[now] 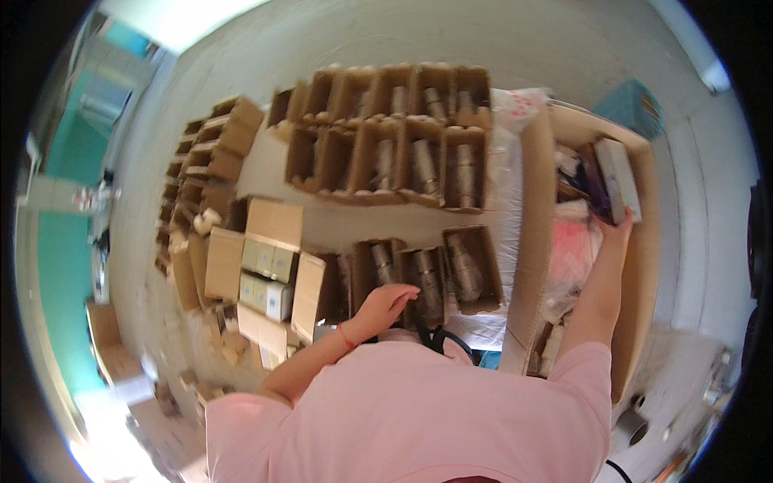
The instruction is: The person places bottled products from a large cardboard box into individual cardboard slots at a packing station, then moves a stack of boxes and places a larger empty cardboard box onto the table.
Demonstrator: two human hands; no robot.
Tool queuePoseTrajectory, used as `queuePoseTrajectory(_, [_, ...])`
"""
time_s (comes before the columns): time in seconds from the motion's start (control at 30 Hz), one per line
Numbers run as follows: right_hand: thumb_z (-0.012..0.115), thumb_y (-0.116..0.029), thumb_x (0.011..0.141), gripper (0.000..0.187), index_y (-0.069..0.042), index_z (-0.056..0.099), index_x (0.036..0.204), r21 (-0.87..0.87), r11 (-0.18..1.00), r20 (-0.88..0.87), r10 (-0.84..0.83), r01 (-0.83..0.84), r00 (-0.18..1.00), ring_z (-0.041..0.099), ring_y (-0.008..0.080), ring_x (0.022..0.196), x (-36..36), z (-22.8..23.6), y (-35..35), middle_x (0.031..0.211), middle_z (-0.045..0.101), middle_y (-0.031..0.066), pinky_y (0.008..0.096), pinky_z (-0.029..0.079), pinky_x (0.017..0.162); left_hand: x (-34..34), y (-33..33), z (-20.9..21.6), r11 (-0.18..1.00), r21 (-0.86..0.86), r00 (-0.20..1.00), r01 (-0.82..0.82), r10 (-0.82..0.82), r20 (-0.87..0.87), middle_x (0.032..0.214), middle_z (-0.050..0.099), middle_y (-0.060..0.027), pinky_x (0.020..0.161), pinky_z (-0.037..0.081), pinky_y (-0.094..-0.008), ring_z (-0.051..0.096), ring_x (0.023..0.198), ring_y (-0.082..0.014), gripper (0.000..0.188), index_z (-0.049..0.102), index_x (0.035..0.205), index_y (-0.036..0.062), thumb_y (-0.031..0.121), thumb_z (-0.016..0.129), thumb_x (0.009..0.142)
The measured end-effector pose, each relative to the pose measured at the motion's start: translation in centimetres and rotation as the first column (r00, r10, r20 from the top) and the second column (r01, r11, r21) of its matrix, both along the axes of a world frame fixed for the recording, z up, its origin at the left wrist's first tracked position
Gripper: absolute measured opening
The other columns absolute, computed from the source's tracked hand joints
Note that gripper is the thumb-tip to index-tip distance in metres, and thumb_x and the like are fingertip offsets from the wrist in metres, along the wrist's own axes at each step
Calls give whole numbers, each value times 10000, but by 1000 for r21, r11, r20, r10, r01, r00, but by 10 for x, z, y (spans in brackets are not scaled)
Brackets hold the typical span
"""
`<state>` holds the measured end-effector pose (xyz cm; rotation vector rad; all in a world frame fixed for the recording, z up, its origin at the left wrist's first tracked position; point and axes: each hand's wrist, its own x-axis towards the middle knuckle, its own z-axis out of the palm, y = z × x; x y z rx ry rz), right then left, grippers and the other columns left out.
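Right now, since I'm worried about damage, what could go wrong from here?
The right hand is at the near end of the pale box in the large carton; a loose grip might let it slip.
The left hand is close to the wrapped pieces in narrow trays; it could knock one.
The left forearm might catch the open carton's flap.

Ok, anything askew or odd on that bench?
Slightly: the near row's rightmost cardboard bin sits skewed, out of line with its row. In the large carton, crumpled plastic and other items lie jumbled. I can't make out any spill or damage.
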<state>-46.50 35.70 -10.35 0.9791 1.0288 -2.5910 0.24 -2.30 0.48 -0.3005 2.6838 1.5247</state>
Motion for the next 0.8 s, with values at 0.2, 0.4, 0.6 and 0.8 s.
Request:
queuePoseTrajectory(0.2, [485,-247,824,220,-27,474,827,-135,601,-831,364,-788,420,581,200,665,-22,-72,96,787,588,95,406,499,710,29,-8,15,975,170,990,-140,138,24,947,652,-122,749,494,-299,636,875,-213,208,590,1076,24,76,526,886])
queuePoseTrajectory(0.4, [514,-119,806,122,-27,549,879,265,964,23,25,-30,999,581,258,763,37,-54,36,846,588,118,408,512,739,71,-1,-2,960,159,973,-231,223,66,986,657,-108,766,490,-279,633,912,-185,214,607,1075,9,91,523,895])
queuePoseTrajectory(0.6, [555,-112,830,184,-1,579,974,486,874,-34,13,5,999,595,271,835,111,3,-12,946,599,127,365,514,731,59,8,7,958,219,974,-186,151,170,963,660,-114,775,483,-260,628,893,-160,213,589,1084,-4,62,497,904])
queuePoseTrajectory(0.8, [690,-191,718,510,-67,508,1177,948,-257,-181,53,189,982,538,314,982,160,37,45,1070,561,146,415,438,858,24,9,20,985,169,989,-41,15,149,959,657,-97,786,462,-260,606,900,-147,211,584,1081,-6,59,469,916])
